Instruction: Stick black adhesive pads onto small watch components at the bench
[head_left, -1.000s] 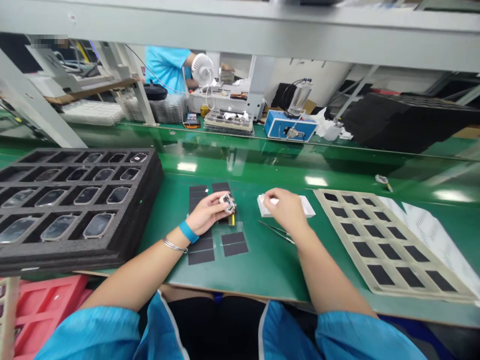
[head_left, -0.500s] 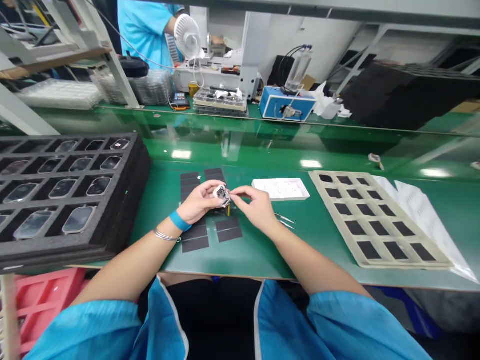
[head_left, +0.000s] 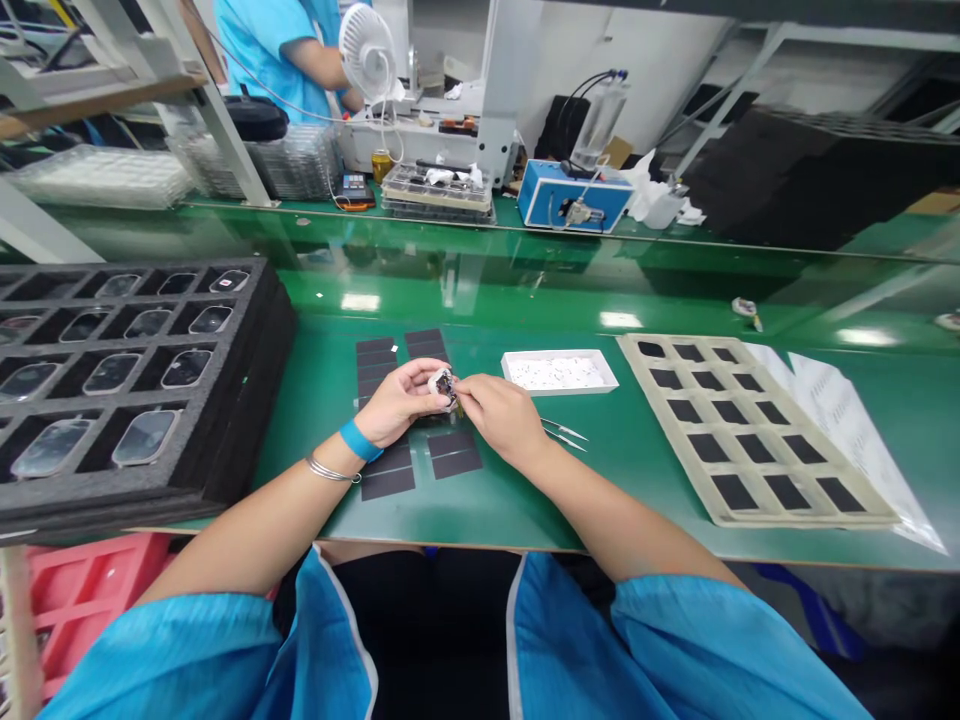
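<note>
A small white-rimmed electronic device with dark inner parts (head_left: 445,384) is held up over the bench, between the thumb and fingers of my left hand (head_left: 397,405). From the other side, my right hand (head_left: 501,415) meets the device's right edge with thumb and forefinger pinched together; what lies between those fingertips is hidden. Below both hands, dark rectangular sheets (head_left: 456,455) lie in two columns on the green bench. Metal tweezers (head_left: 566,434) rest just right of my right hand. Behind them sits a shallow white box (head_left: 559,372) holding many tiny pieces.
Stacked black foam trays (head_left: 274,310) with glass-faced pieces stand at left. At right a beige compartment tray (head_left: 705,425) holds black pieces beside plastic film (head_left: 862,430). A blue machine (head_left: 574,195) and a white fan (head_left: 366,50) are at the back, near a co-worker's blue sleeve (head_left: 259,40).
My right hand has closed in on the device, its fingers now curled tighter against the edge. The device is turned slightly in my left hand. The view has shifted a little.
</note>
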